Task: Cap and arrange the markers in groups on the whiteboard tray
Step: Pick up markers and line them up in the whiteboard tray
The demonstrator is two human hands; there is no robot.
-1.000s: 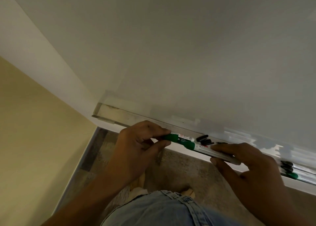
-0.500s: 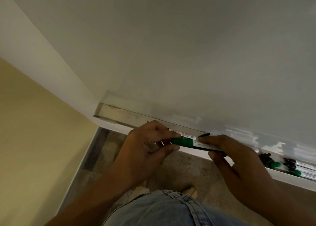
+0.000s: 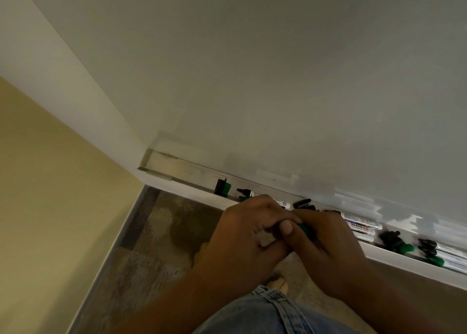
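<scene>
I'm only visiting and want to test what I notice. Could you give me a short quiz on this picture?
1. True or false: the left hand and the right hand touch each other.
2. Which colour does the held marker show? A red, B green, C blue.
3. Fill in: two loose caps sit on the tray near its ___ end.
Key: 1 true; 2 B; 3 left.

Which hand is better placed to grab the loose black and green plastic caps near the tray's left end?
Left hand, probably: nearer the caps; the right hand lies farther, gripping the green plastic marker.
</scene>
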